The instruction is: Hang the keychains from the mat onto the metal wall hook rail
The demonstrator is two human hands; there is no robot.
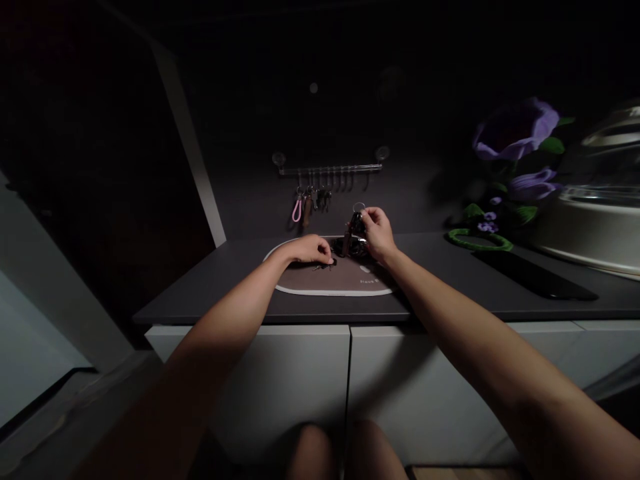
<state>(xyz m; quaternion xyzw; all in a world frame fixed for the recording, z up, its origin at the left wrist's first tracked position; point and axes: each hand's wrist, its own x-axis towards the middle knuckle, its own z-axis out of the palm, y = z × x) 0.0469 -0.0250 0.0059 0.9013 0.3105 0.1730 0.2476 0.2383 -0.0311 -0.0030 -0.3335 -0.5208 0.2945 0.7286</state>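
Observation:
An oval brown mat with a white rim [350,283] lies on the dark countertop [225,287]. My left hand [310,250] rests on the mat with its fingers curled over small dark keys [325,265]. My right hand [377,232] is raised just above the mat and pinches a dark key bunch with a metal ring [356,223]. More dark keys [347,248] lie on the mat between my hands.
A metal hook rail [330,171] hangs on the wall behind, with a pink loop [297,211] and other keys on its left hooks. Purple artificial flowers [515,143] and a green ring [477,241] stand at right, beside a dark flat slab [535,277] and a large pale lidded appliance [595,213].

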